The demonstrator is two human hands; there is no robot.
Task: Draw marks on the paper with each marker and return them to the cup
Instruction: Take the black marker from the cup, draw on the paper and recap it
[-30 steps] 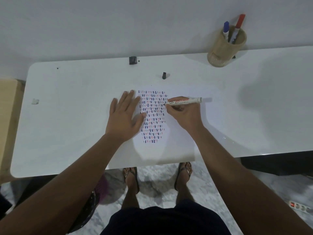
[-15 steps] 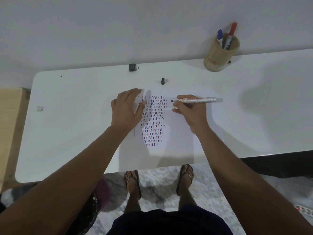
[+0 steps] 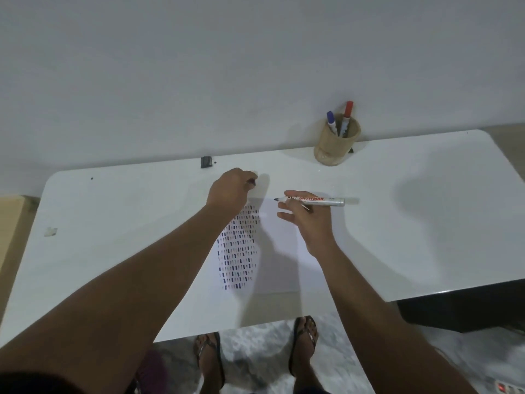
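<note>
The paper (image 3: 272,260) lies on the tabletop (image 3: 397,223). Above its far edge the right hand (image 3: 308,220) holds the uncapped marker (image 3: 312,200) in a loose grip. Beyond, the left hand (image 3: 231,191) pinches a small dark cap (image 3: 252,182). Farthest, the cup (image 3: 335,145) holds two markers.

Bare arms (flip-flops (image 3: 210,356) below)

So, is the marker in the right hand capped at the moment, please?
No, the marker in the right hand shows its bare dark tip.
</note>
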